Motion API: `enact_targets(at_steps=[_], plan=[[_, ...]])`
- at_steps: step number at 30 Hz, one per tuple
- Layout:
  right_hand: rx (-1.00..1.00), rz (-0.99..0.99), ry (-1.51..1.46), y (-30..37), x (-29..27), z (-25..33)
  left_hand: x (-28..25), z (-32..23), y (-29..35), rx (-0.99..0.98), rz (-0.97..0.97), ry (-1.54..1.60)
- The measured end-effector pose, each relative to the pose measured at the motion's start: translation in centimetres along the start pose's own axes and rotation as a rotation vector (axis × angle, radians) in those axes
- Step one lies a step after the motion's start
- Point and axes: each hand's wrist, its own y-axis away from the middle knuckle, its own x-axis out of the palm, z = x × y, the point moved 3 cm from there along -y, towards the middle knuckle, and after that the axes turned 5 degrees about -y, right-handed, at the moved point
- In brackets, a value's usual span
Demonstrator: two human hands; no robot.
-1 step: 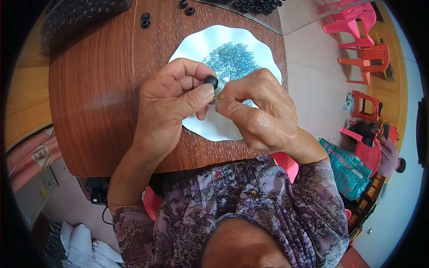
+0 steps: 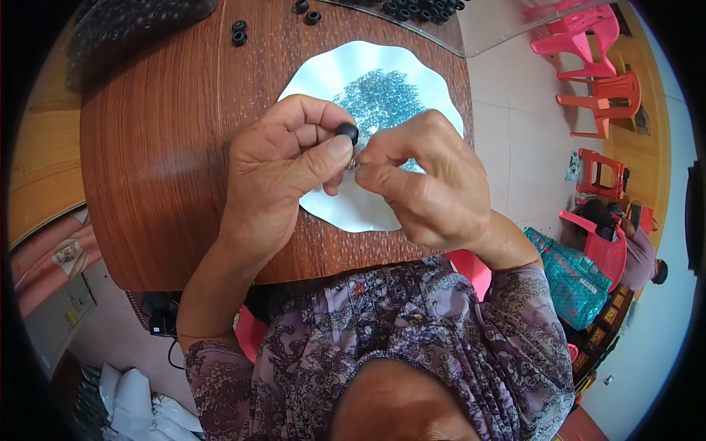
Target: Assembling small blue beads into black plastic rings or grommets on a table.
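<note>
My left hand (image 2: 276, 165) is closed, pinching a small black cylindrical part (image 2: 347, 133) between thumb and fingers. Close beside it, my right hand (image 2: 434, 176) has its thumb and forefinger pressed together on a tiny shiny metal piece (image 2: 353, 165), too small to name exactly. The metal piece sits just below the black part, and I cannot tell whether the two touch. Beneath both hands lies a white plate with a wavy rim (image 2: 342, 217), bearing a heap of small silvery metal pieces (image 2: 382, 95).
Several loose black parts (image 2: 239, 33) lie at the table's far side. More fill a clear tray (image 2: 426, 11) at the far edge. A dark bag (image 2: 125, 33) of parts rests at the far left. Plastic chairs (image 2: 610, 99), a teal bag (image 2: 573, 279) and another person (image 2: 638, 250) are at the right.
</note>
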Motion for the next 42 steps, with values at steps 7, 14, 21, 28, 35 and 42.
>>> enact_targets(at_steps=[7, 14, 21, 28, 35, 42], plan=[[0.226, -0.100, -0.190, 0.0, 0.2, -0.8, 0.1, -0.1, 0.4, 0.334, -0.107, -0.351], [0.340, -0.128, -0.313, 0.4, 0.3, -1.2, 0.4, -0.4, 0.5, 0.355, -0.076, -0.368], [0.272, -0.112, -0.236, 0.3, 0.4, -1.1, 0.4, -0.2, 0.5, 0.283, -0.071, -0.332], [0.109, -0.071, -0.181, -0.1, 0.3, -1.0, 0.4, -0.1, 0.8, 0.172, -0.125, -0.219], [-0.289, -0.020, 0.030, 0.3, 1.2, 0.2, -0.4, 0.2, 0.5, 0.035, -0.065, -0.148], [-0.442, 0.183, 0.074, 0.8, 1.5, 0.7, -0.1, 0.4, 0.2, 0.018, -0.083, -0.243]])
